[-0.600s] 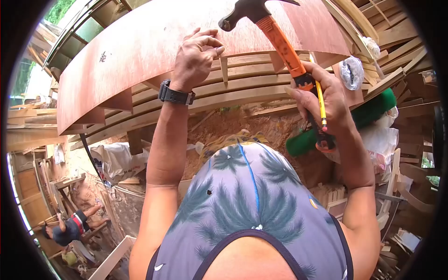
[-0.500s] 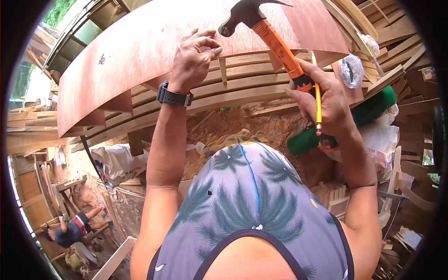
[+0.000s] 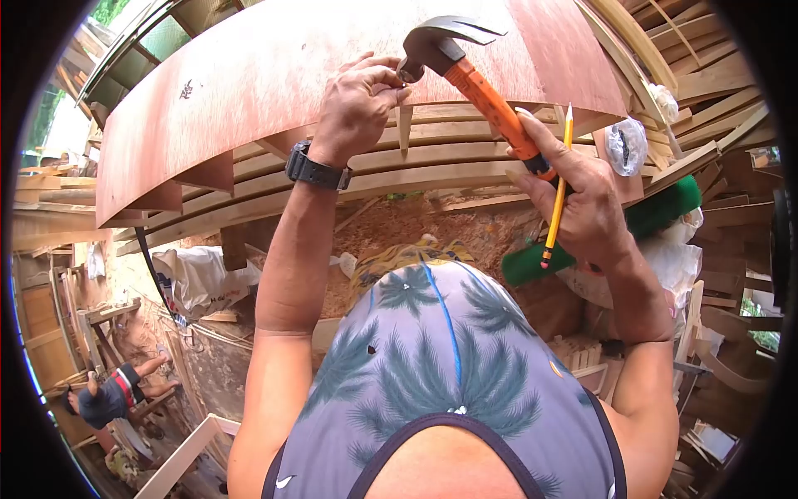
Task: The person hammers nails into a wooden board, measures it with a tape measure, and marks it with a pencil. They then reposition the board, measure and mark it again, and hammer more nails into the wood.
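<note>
Swinging down since a moment ago, the hammer (image 3: 465, 75) head now sits right at the left hand (image 3: 357, 104) fingertips, so a strike on the plywood sheet (image 3: 274, 75) edge looks underway. Left hand is pinched closed at that edge, maybe on a nail, too small to tell. Right hand (image 3: 582, 204) grips the orange hammer handle plus a yellow pencil (image 3: 555, 195), well right of the left.

Hidden and cut-off parts

The hammer (image 3: 465, 75) handle's lower end sits buried in the right hand (image 3: 582, 204); whatever the left hand (image 3: 353, 108) fingers (image 3: 384, 79) pinch is too small to tell; plywood sheet (image 3: 274, 83) runs past the top edge; the person (image 3: 104, 399) at lower left is tiny, blurred.
</note>
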Demonstrator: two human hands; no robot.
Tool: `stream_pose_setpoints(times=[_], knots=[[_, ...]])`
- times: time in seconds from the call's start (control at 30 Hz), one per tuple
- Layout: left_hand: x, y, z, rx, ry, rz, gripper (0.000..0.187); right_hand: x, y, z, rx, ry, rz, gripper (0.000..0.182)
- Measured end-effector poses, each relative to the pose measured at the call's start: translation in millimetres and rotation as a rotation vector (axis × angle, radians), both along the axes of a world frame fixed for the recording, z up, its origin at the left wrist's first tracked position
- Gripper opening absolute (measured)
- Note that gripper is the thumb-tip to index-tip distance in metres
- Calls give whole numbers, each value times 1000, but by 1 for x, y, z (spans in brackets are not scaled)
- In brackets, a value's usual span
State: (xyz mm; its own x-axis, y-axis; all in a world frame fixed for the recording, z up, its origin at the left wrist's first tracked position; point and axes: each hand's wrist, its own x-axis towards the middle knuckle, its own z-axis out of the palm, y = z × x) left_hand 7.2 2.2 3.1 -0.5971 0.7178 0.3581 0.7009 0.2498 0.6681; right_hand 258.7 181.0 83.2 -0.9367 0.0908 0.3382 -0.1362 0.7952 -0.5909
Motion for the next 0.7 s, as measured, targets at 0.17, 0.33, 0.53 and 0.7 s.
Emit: stream_pose_setpoints(times=[0.17, 0.33, 0.53, 0.7], knots=[[0, 2, -1, 27, -53, 13, 16, -1, -1, 2, 7, 1, -7, 66], [-5, 3, -7, 36, -18, -6, 14, 2, -4, 7, 37, 11, -25, 62], [-5, 4, -11, 79, 30, 7, 11, 0, 1, -3, 86, -80, -3, 60], [-2, 3, -9, 81, 56, 47, 10, 0, -7, 7, 44, 12, -36, 59]])
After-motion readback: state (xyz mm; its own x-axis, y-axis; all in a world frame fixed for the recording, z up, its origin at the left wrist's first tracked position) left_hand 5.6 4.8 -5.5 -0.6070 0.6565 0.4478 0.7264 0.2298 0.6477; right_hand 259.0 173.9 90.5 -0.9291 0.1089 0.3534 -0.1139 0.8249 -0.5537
